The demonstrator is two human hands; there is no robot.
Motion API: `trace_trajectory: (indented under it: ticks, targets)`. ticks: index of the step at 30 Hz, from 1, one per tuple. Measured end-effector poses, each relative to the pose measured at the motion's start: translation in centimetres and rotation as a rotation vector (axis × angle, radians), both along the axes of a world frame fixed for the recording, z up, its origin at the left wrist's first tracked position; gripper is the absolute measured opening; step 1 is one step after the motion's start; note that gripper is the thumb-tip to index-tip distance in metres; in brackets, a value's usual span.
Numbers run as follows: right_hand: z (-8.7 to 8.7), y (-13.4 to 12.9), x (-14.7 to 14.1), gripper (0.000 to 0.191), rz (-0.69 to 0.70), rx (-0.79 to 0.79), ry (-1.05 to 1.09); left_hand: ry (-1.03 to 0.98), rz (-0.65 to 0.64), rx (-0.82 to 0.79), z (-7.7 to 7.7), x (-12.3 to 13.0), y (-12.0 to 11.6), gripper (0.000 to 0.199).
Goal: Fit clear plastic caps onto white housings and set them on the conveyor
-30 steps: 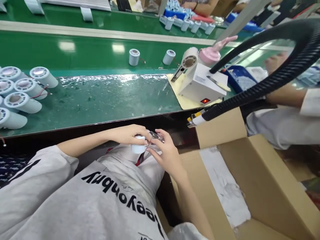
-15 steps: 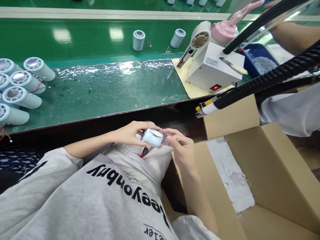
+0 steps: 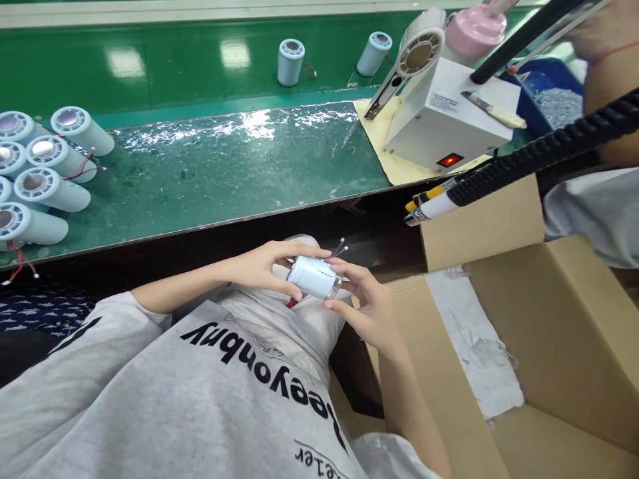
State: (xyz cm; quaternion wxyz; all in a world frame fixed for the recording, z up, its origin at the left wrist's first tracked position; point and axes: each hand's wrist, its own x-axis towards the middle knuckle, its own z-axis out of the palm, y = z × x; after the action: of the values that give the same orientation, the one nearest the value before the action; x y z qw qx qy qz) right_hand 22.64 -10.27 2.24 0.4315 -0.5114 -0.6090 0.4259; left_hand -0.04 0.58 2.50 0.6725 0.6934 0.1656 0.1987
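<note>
Over my lap, a light-blue cylinder [image 3: 313, 277] with a clear plastic end lies tilted between my two hands. My left hand [image 3: 272, 266] grips its left part, thumb on the near side and fingers over the far side. Curled about the clear right end is my right hand [image 3: 372, 305], its thumb below and fingers above. Thin wires [image 3: 341, 249] with small pale connectors stick out past the far side of the cylinder. The cylinder's left end is partly hidden by my left hand.
Several similar cylinders [image 3: 57, 159] with wires lie at the bench's left; two more stand farther back. A white box [image 3: 439, 120] with a red-lit switch sits right, behind a black corrugated hose [image 3: 539, 150]. An open carton [image 3: 554, 332] is at my right, near a co-worker's arm [image 3: 612, 100].
My right fingers have gone from a pinch on the wire to a wider hold around the clear end. The wires now stick out on the far side. The view has shifted slightly.
</note>
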Motion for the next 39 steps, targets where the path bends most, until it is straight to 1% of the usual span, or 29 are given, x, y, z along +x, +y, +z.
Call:
trace_trajectory:
  ticks: [4,10,15,24,27,35,39]
  targets:
    - [0.4,-0.1,0.0,0.045,-0.001,-0.071,0.089,-0.028,-0.031,0.056,0.3,-0.2,-0.1,0.073]
    - [0.6,-0.2,-0.2,0.050,-0.018,-0.200,0.192,-0.014,-0.033,0.064,0.5,-0.4,-0.2,0.073]
    - [0.6,0.1,-0.6,0.052,-0.042,-0.257,0.250,-0.006,-0.025,0.082,0.5,-0.5,-0.2,0.071]
    - [0.1,0.6,-1.3,0.049,-0.067,-0.387,0.419,-0.007,-0.022,0.127,0.5,-0.6,-0.1,0.070]
    - [-0.1,0.6,-1.5,0.055,-0.081,-0.436,0.423,-0.008,-0.021,0.145,0.5,-0.5,-0.2,0.070]
    - [-0.1,1.0,-2.2,0.066,-0.039,-0.596,0.528,-0.042,-0.031,0.203,-0.1,-0.6,-0.1,0.071]
    - [0.2,1.2,-2.4,0.074,0.042,-0.693,0.571,-0.066,-0.031,0.233,-0.4,-0.7,-0.1,0.071]
